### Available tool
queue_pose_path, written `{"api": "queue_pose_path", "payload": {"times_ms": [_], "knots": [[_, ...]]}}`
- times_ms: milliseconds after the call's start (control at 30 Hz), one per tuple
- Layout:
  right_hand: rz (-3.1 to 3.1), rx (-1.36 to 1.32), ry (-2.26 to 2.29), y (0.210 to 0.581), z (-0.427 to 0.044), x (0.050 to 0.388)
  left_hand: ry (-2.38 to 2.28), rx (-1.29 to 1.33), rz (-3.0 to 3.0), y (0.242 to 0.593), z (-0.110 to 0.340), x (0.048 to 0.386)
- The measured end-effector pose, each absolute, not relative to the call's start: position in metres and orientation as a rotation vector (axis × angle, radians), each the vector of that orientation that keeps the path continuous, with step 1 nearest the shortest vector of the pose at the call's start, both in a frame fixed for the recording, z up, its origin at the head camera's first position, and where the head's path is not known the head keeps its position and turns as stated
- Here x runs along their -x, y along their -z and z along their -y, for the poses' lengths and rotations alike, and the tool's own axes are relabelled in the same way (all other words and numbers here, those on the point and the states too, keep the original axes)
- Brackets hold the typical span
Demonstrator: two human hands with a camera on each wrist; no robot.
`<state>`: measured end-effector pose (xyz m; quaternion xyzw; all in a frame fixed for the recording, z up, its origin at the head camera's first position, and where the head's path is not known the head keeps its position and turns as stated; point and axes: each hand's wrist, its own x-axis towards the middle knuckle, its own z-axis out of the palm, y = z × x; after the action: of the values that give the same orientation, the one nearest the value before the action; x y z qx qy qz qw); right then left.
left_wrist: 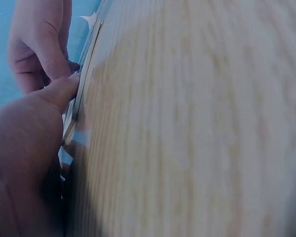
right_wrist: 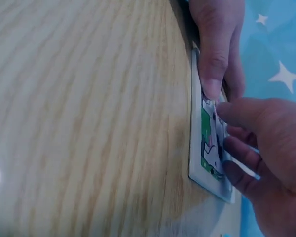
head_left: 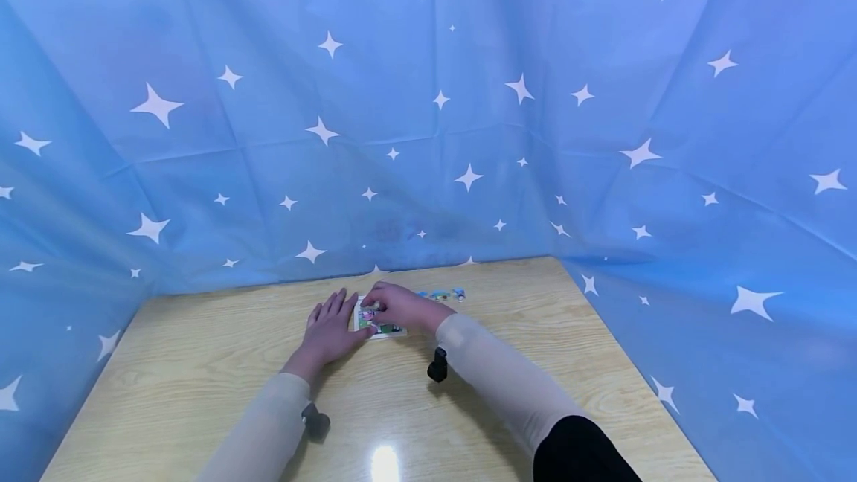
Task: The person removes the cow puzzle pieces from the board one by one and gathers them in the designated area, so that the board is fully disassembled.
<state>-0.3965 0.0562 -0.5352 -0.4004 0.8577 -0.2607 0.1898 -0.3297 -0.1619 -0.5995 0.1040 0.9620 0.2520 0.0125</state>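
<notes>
A small puzzle board point(head_left: 388, 334) with a white border and a colourful cartoon picture lies on the wooden table. My left hand point(head_left: 331, 333) rests flat at its left side, fingers spread, thumb point(right_wrist: 212, 88) pressing on the board's near edge. Over the picture, my right hand point(head_left: 402, 306) bends its thumb and fingers down onto the surface, close to the left thumb. In the right wrist view its thumb and fingertips point(right_wrist: 231, 170) stand apart on the picture point(right_wrist: 207, 148). Whether they pinch a puzzle piece there cannot be told.
Several loose puzzle pieces point(head_left: 442, 295) lie on the table just right of the board, partly behind the right hand. The wooden table point(head_left: 201, 363) reaches back to a blue curtain with white stars point(head_left: 428, 95). Both wrists wear small dark devices point(head_left: 438, 365).
</notes>
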Motion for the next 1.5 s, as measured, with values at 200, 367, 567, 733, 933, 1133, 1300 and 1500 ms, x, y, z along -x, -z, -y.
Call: {"api": "queue_pose_path", "payload": {"times_ms": [200,367,567,733,933,1133,1300,1500], "knots": [[-2.383,1.176,0.668,0.5367,-0.0542,0.4001,-0.787,-0.326,-2.997,0.5958,0.1614,0.3256],[-2.357,1.159,0.702,0.5372,-0.0564,0.4006,-0.782,-0.331,-3.004,0.5954,0.1609,0.3254],[-2.342,1.117,0.744,0.5371,-0.0575,0.4004,-0.805,-0.335,-3.003,0.5961,0.1602,0.3261],[-2.35,1.091,0.766,0.5392,-0.0568,0.4001,-0.78,-0.32,-2.992,0.598,0.1613,0.3273],[-2.363,1.121,0.799,0.5387,-0.0564,0.3987,-0.775,-0.321,-2.996,0.6009,0.1627,0.3301],[-2.37,1.154,0.808,0.5388,-0.0548,0.3991,-0.775,-0.317,-2.998,0.6041,0.1628,0.3331],[-2.374,1.18,0.807,0.5382,-0.0537,0.4001,-0.765,-0.31,-2.997,0.5964,0.1601,0.3287],[-2.449,1.203,0.764,0.5435,-0.053,0.3998,-0.78,-0.32,-2.996,0.601,0.1628,0.3313]]}}
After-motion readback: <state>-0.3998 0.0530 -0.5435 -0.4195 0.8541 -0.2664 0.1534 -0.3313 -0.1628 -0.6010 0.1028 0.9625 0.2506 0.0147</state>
